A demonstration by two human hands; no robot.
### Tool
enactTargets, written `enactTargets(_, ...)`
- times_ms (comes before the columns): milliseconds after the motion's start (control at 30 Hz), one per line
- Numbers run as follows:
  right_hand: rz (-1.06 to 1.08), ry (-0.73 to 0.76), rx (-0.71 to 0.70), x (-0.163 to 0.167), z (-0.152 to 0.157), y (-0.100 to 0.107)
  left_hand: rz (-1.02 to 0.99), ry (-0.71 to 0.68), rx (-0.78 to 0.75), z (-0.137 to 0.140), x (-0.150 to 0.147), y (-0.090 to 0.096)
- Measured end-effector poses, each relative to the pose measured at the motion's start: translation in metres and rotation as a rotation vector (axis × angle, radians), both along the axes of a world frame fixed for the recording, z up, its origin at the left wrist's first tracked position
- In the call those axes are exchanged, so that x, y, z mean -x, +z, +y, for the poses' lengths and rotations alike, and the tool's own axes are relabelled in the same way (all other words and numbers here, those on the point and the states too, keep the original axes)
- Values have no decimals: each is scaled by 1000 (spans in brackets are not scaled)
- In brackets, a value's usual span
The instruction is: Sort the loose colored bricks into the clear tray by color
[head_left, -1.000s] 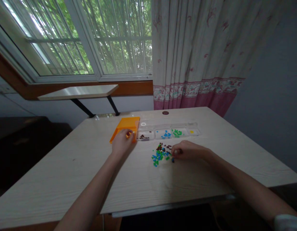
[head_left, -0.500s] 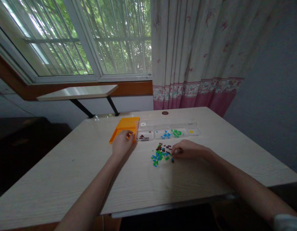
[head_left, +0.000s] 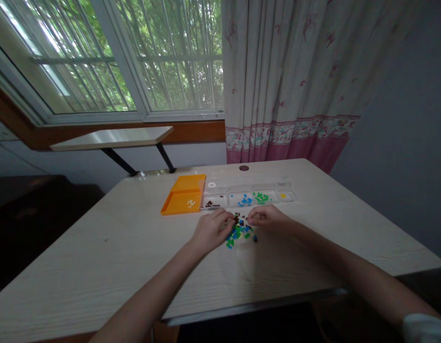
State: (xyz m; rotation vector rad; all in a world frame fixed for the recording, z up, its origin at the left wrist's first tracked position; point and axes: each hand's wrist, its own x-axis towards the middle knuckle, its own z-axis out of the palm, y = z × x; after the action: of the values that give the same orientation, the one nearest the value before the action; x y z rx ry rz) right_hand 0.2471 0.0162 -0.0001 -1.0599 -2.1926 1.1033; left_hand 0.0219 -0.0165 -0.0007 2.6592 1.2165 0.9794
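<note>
On the desk lies a loose pile of small plastic pieces (head_left: 237, 234), blue, green and dark brown. My left hand (head_left: 212, 229) is at the pile's left edge, its fingers curled and closed; what they pinch, if anything, is too small to tell. From the right, my right hand (head_left: 267, 216) reaches the upper part of the pile near some brown pieces, thumb and fingertips pressed together. Behind the hands is a clear compartment box (head_left: 227, 202) with brown pieces (head_left: 212, 204), blue pieces (head_left: 245, 200), green pieces (head_left: 261, 197) and yellow ones (head_left: 283, 196) in separate compartments.
An orange open case (head_left: 188, 183) stands left of the clear box, with pale pieces (head_left: 191, 203) inside. At the back left a small raised shelf (head_left: 113, 137) rests on black legs. A round cable hole (head_left: 244, 168) sits near the back edge of the desk (head_left: 135, 257).
My left hand has moved right and nearer, from the orange case to the pile. My right hand has shifted slightly left and up along the pile.
</note>
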Motion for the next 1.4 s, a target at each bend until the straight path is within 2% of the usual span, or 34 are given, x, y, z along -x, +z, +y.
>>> enactTargets(100,156,-28,104,13,-6,-6,17,-46,-2,-6,-9,0)
enactTargets(200,219,-56,172,21,-9,-9,22,-53,-10,-8,-12,1)
enactTargets(333,248,-68,161,25,-10,-11,-15,-55,-8,-8,-12,2)
enactTargets(433,225,-94,43,24,-10,-12,-52,-50,5,-7,-12,1)
enactTargets(567,59,-176,-227,20,-12,-12,-92,-3,20,-5,-11,1)
enactTargets(700,-41,-153,-436,17,-15,-13,-107,9,42,-4,-9,1)
enactTargets(833,-55,-140,-576,16,-16,-16,-116,-19,54,-3,-10,2)
enactTargets(1000,-62,-141,-647,16,-16,-15,-128,-35,63,-4,-11,3)
enactTargets(1400,-109,-129,-634,16,-18,-9,-204,-52,91,-4,-12,3)
